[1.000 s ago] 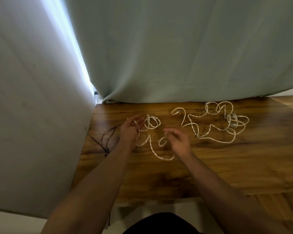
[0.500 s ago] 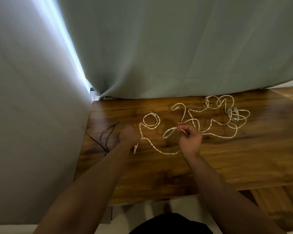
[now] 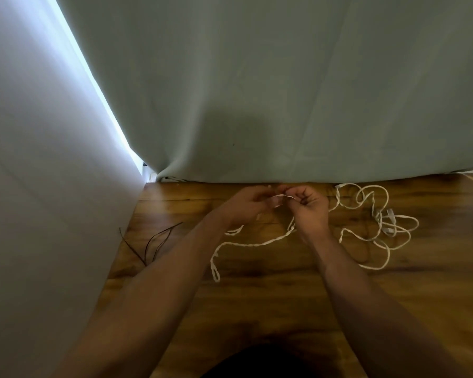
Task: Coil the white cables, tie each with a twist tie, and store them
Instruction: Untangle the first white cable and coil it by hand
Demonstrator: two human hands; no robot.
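Cable, white and twisted, is lifted at one end. Left hand and right hand both pinch it, close together, and its slack trails over the wooden surface. Right of this cable lies a tangled cable — left of it thin dark ties, behind it a curtain.

Cable now between left grip, right grip

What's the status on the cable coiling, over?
Left hand and right hand both pinch one white cable, uncoiled. Second cable loose at right. Twist ties lie at left.
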